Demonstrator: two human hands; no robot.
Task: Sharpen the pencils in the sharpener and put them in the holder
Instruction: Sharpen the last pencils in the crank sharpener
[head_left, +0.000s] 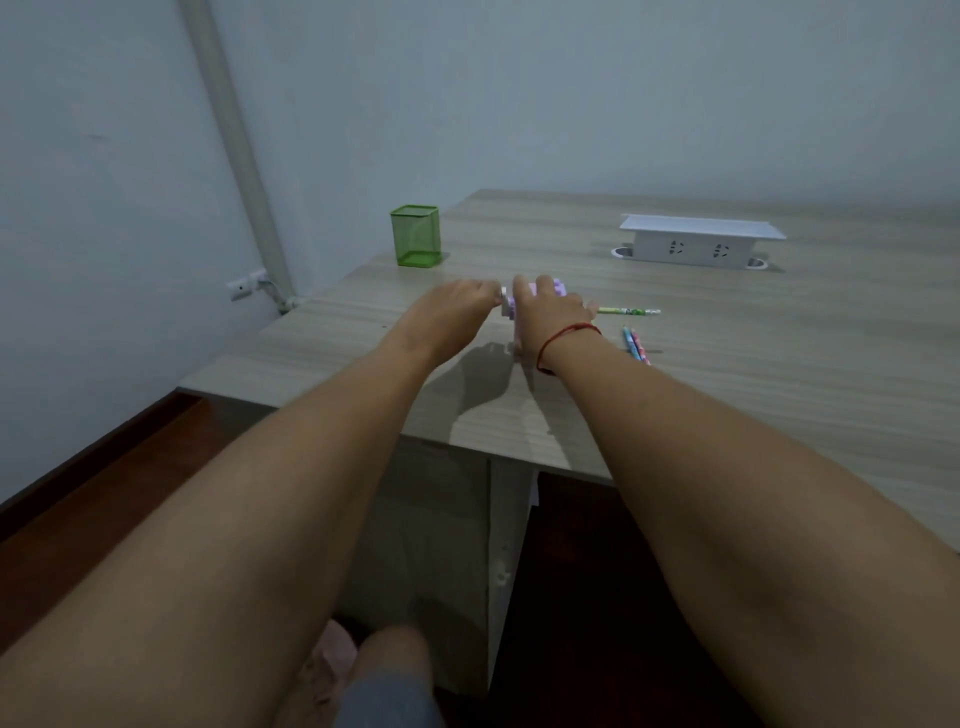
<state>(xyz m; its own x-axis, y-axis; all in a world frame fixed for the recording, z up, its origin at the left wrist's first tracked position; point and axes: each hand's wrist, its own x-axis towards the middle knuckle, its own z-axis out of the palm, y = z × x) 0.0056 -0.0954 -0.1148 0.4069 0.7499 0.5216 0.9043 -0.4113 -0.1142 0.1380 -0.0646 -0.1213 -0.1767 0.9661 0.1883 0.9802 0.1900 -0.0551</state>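
Both bare arms reach out over a pale wood-grain surface (779, 389) to a small lilac sharpener (508, 307), which stands near the middle of the front part, well in from the edge. The right hand (553, 312) lies over the sharpener's top and right side, its fingers (544, 283) and thumb curled down round the body, so most of it is hidden. A red bracelet (563, 338) circles that wrist. The left hand (457, 306) comes in from the left with its fingers bunched at a small pale part on the sharpener's left end. Blur hides whether they pinch that part or only touch it. A green pencil (628, 311) lies flat just to the right of the right hand, pointing away to the right. Whether its near end touches the hand cannot be told. Two pencils (636, 348), blue and pink, lie side by side nearer the person, just right of the right wrist. The green mesh holder (415, 235) stands upright near the surface's far left corner, well apart from the sharpener, and nothing shows above its rim. A white socket box (696, 241) with its lid raised sits at the back right. Behind is a pale wall with a pipe (234, 135) running down to an outlet (244, 286), and reddish floor (130, 467) shows at the lower left.
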